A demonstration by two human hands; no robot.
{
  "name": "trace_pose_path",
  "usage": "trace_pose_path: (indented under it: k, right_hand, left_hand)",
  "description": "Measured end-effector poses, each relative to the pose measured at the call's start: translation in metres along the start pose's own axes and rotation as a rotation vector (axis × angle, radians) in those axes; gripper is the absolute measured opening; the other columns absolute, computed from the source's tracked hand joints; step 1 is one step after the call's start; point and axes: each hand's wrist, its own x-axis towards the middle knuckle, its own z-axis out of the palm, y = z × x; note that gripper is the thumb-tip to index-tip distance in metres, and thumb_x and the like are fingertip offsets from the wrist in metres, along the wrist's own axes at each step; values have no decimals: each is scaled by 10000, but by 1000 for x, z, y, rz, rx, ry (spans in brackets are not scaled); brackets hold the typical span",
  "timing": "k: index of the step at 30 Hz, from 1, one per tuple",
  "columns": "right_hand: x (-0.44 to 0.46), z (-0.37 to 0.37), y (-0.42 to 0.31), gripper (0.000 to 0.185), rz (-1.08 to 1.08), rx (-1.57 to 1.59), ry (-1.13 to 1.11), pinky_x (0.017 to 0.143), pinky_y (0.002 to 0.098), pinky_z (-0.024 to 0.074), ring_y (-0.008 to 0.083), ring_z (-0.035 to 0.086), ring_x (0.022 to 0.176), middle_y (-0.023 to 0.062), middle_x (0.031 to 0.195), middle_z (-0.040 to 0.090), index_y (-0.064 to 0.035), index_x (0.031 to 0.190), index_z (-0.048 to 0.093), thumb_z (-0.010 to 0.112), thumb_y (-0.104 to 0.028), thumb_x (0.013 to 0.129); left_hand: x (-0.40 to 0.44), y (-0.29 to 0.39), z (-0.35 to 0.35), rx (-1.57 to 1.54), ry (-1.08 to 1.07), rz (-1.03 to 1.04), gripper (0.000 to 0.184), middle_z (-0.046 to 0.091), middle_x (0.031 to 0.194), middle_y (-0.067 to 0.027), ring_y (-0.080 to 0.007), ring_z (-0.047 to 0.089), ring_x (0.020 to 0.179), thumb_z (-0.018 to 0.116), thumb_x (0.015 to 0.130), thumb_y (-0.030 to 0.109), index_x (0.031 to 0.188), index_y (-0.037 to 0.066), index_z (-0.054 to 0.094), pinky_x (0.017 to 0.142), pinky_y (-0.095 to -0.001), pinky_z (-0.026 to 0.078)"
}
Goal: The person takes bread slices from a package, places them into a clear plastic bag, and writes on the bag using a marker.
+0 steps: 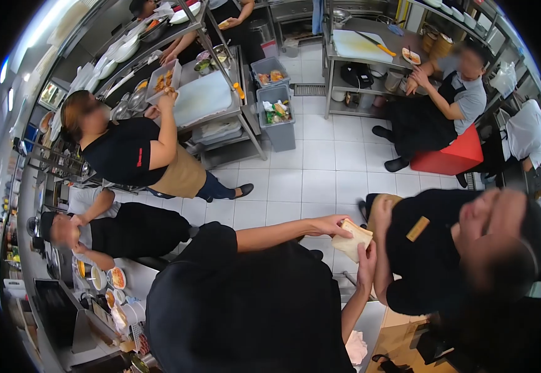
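A white-bread sandwich (352, 242) with a pale crust is held between both my hands, over the tiled floor in front of my black shirt. My left hand (334, 226) grips its upper left side, with the thumb lying on top of the bread. From the lower right, my right hand (366, 256) pinches the edge, thumb on the top face and fingers beneath. Whatever lies between the slices does not show clearly. Close beside the sandwich stands a co-worker (451, 248) in a black shirt with a name badge.
On the left a person in a tan apron (183, 174) stands at a steel counter. Another person (127, 230) is below them. At upper right, someone sits on a red box (448, 152). Grey bins (277, 124) stand beside a counter leg. A knife lies on a cutting board (357, 46).
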Motion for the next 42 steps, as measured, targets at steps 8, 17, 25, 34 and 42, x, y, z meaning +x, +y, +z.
trace_pose_path:
  k: [8,17,25,34,42]
  right_hand:
    - [13,24,-5,398,70,-47,-107,969,317,487,162,582,1130,104,1249,622,18,1356,550,612,-211,1037]
    - [18,33,-25,378,199,-150,-367,904,318,522,141,625,1013,72,1095,679,15,1333,561,642,-177,1017]
    - [23,12,-31,437,185,-67,-153,974,345,502,189,616,1132,120,1221,659,19,1403,518,614,-186,1029]
    - [6,3,-16,399,196,-32,-133,809,308,554,160,676,913,98,1126,674,21,1355,551,592,-229,1046]
    - [18,0,13,401,35,66,-77,784,309,582,148,686,816,77,897,689,22,1219,589,597,-345,1058]
  left_hand:
    - [-35,-8,-42,-7,5,91,522,623,1120,-39,-125,617,1006,811,900,357,1245,83,530,776,-307,526]
    - [-81,1,-41,50,-45,-5,506,609,1160,-45,-128,571,1109,773,942,309,1301,49,530,946,-314,472]
    - [-47,11,-25,9,67,51,445,635,1087,-46,-117,610,971,746,960,337,1260,66,560,780,-284,512]
    - [-22,18,-19,-53,156,35,425,630,1121,-51,-134,604,1017,726,978,356,1254,83,551,784,-305,505]
    - [-26,28,-19,-211,92,9,540,544,1331,-65,-165,538,1221,683,1012,317,1453,144,426,948,-349,501]
